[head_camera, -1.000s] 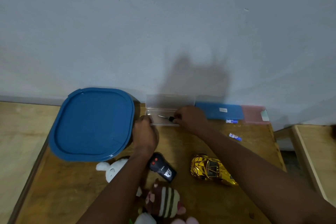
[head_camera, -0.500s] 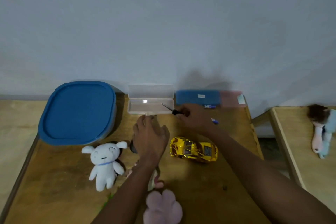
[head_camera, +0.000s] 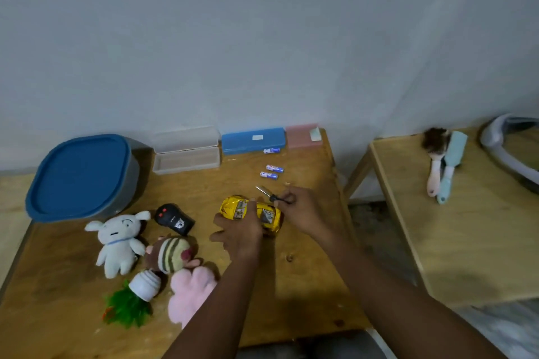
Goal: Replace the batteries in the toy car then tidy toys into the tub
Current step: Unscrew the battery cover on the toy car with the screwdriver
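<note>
Listing what we hold and what lies on the counter [head_camera: 306, 285].

1. Yellow toy car [head_camera: 267, 214], centre of frame; our left grip [head_camera: 239, 232] is curled over its roof and near side.
2. Screwdriver [head_camera: 269, 195]; our right grip [head_camera: 303, 213] pinches its handle, with the tip pointing up-left just above the car.
3. Two batteries [head_camera: 274, 168], loose above the car; third battery [head_camera: 271, 150] against the blue case [head_camera: 253, 140].
4. Tub [head_camera: 78, 175], blue lid on, left of frame.
5. White plush [head_camera: 118, 242], black remote [head_camera: 174, 218], striped plush [head_camera: 170, 253], pink plush [head_camera: 189, 291], all lower left.
</note>
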The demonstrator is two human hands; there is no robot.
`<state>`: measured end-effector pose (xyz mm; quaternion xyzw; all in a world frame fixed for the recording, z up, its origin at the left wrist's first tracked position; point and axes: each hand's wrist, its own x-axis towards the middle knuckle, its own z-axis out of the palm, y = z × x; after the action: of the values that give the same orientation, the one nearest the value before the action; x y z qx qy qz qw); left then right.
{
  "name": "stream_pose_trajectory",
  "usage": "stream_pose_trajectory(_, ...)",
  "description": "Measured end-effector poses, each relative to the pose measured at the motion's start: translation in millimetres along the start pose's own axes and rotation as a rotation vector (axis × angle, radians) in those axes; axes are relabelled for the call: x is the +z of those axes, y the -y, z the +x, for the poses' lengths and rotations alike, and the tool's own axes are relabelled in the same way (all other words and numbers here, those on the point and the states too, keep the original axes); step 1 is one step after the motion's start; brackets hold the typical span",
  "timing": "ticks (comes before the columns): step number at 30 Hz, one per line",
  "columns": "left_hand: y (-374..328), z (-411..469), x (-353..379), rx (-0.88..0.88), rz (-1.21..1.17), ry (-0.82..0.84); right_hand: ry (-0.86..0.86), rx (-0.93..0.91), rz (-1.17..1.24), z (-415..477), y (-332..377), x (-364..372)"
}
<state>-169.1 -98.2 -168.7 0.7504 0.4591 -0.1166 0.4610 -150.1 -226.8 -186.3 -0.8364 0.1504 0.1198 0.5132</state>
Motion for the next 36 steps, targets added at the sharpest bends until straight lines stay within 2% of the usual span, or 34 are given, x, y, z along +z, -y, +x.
stream_pose_trajectory(3, -2.7, -3.6, 5.5, -0.065, -0.059, 0.023, 0.008, 0.051, 0.027, -12.7, -7.4, 7.3)
stream_pose_trajectory(7, 3.3, 2.2, -4.6, -0.030, -0.058, 0.036, 0.068, 0.205, 0.207, -25.0, -11.8, 7.0)
stream_pose_trajectory(10, 10.0, 4.9, -19.4, 0.009, -0.184, 0.101, 0.143, 0.234, 0.255, -33.1, -3.9, 0.2)
stream_pose_trajectory(16, 17.6, -7.0, -64.8, 0.061, -0.562, 0.509, 0.286, 0.120, 0.263, -48.6, 43.1, -24.5)
stream_pose_trajectory(19, 16.2, -13.3, -83.7, 0.055, -0.781, 0.649, 0.364, 0.036, 0.244, -53.4, 65.5, -31.9)
stream_pose_trajectory(23, 0.8, -21.1, -97.9, 0.081, -0.839, 0.680, 0.361, -0.055, 0.170, -53.5, 89.0, -32.9)
stream_pose_trajectory(29, -12.1, -20.8, -107.8, 0.148, -0.825, 0.708, 0.225, -0.245, 0.043, -56.9, 117.3, -42.7)
stream_pose_trajectory(36, -12.6, -15.5, -99.7, 0.239, -0.733, 0.599, 0.137, -0.335, -0.052, -53.8, 123.6, -48.6)
